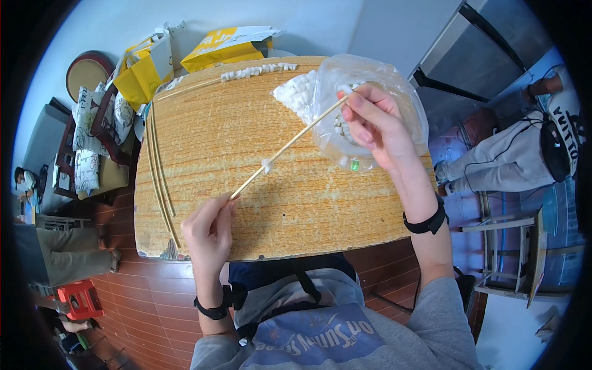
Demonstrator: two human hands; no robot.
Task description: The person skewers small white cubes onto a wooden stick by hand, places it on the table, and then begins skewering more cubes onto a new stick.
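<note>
My left hand (209,231) pinches the near end of a thin wooden stick (296,139) that slants up to the right over the wooden table (203,142). One small white piece (267,164) is threaded on the stick near its middle. At the stick's far end my right hand (373,126) pinches another small white piece (346,90) against the tip. Behind that hand lies a clear plastic bag (404,102) holding several white pieces, with a heap of them (298,92) at its mouth.
Several spare sticks (159,179) lie along the table's left edge. A row of white pieces (259,69) lines the far edge. Yellow bags (145,74) stand behind the table. Another person (512,160) sits at the right, more people and a red stool (77,299) at the left.
</note>
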